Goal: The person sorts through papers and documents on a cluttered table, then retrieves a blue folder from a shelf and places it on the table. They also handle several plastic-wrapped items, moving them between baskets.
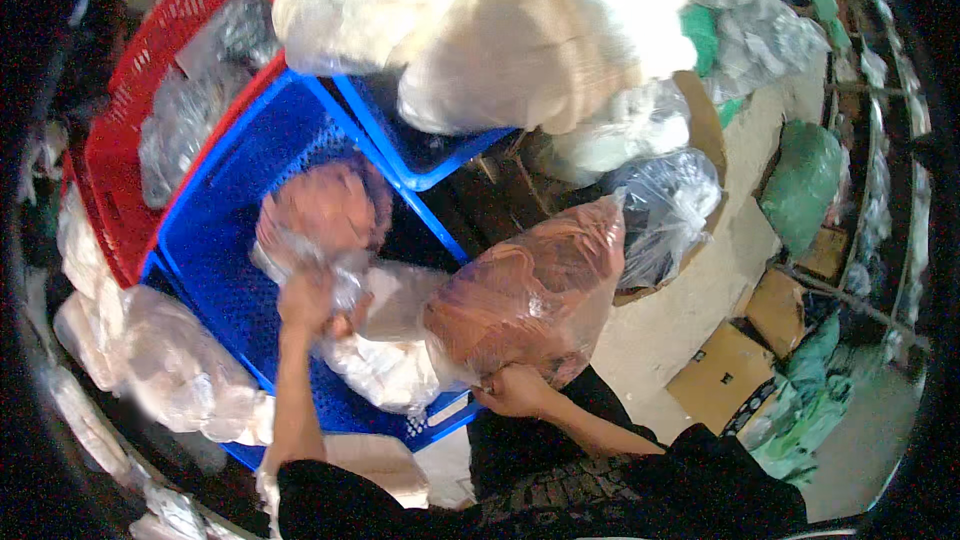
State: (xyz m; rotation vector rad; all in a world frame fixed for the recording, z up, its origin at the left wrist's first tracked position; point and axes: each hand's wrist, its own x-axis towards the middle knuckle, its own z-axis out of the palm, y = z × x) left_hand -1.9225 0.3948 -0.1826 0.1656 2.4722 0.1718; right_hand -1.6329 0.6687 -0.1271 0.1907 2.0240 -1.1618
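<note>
My left hand (308, 302) grips the neck of a clear plastic bag of pinkish-brown stuff (322, 212), holding it over the blue crate (215, 230). My right hand (517, 390) holds a second, larger clear bag of orange-pink stuff (530, 295) by its lower edge, just right of the crate's near corner. Beneath and between the two bags, a white-filled plastic bag (385, 365) lies inside the blue crate.
A red crate (120, 190) with clear bags stands at the left, and another blue crate (420, 155) behind carries big cream-coloured bags (540, 40). More plastic bags lie along the left (170, 370). Cardboard boxes (725, 375) and green bags (805, 180) sit on the floor to the right.
</note>
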